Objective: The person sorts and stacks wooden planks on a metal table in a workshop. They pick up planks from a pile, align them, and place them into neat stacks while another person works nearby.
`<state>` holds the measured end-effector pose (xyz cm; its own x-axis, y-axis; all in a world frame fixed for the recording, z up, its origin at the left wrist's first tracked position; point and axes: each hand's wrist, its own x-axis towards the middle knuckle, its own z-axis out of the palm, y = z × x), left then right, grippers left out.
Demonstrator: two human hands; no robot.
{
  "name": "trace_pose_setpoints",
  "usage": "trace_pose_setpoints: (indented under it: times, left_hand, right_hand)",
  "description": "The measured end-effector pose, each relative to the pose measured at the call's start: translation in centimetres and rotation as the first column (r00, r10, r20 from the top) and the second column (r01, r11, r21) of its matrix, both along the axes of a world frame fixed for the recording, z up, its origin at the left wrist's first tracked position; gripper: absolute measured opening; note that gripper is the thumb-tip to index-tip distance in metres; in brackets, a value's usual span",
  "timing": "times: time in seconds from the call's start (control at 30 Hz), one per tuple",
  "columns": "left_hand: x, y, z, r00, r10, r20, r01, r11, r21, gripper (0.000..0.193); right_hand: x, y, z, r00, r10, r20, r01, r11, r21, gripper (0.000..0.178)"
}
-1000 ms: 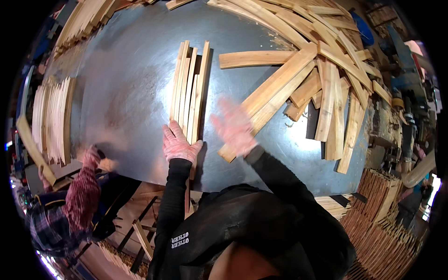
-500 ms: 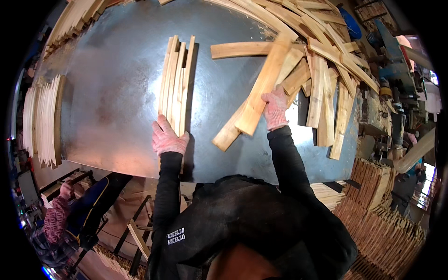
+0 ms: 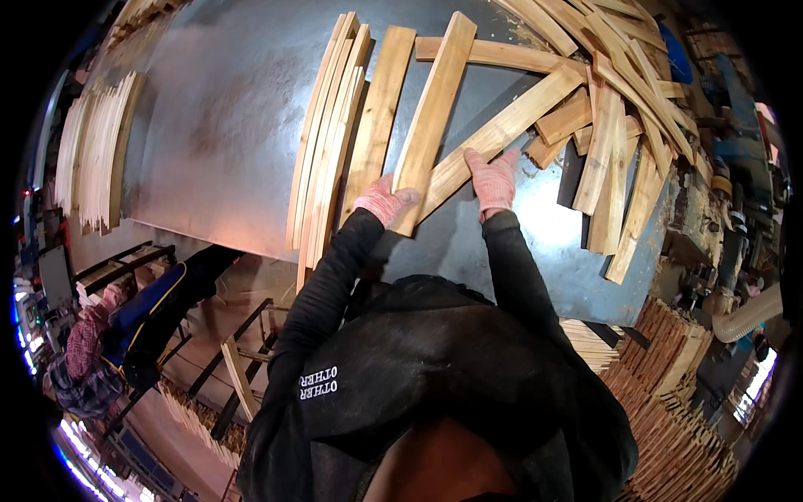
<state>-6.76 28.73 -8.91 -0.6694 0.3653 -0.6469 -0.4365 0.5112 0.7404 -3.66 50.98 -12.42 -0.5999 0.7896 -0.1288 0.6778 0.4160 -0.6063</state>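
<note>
My left hand (image 3: 385, 202), in a pinkish knit glove, is closed at the near end of a flat wooden plank (image 3: 438, 113), with its thumb across the plank. Against its other side lies a second, slightly darker plank (image 3: 381, 117). My right hand (image 3: 493, 181), gloved alike, has thumb and fingers apart. Its thumb tip meets the edge of a plank (image 3: 512, 121) slanting up to the right; no piece is in its grasp. Left of my left hand, several narrow strips (image 3: 330, 138) stand side by side in a row.
The metal tabletop (image 3: 226, 125) carries a heap of loose planks (image 3: 619, 109) at right and a stack of thin strips (image 3: 96, 155) at left. A large stack of wood (image 3: 669, 402) stands beyond the near right edge. Another person (image 3: 125, 326) is at lower left.
My left hand has left the row of strips and moved right to the planks. Planks now lie apart beside the row. My right hand has released the plank it held.
</note>
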Motion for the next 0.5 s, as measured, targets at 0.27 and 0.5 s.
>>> trace_pose_setpoints:
  times: [0.27, 0.5]
  left_hand:
    - [2.8, 0.6, 3.3, 0.873, -0.357, -0.331, 0.187, 0.873, -0.45, 0.071]
    - [5.4, -1.1, 3.3, 0.671, -0.39, -0.63, -0.092, 0.8, -0.594, 0.091]
  right_hand:
    - [-1.8, -1.1, -2.2, 0.974, 0.128, -0.184, -0.194, 0.894, -0.404, 0.084]
    - [-1.5, -2.8, 0.7, 0.944, 0.234, -0.231, -0.327, 0.74, -0.587, 0.076]
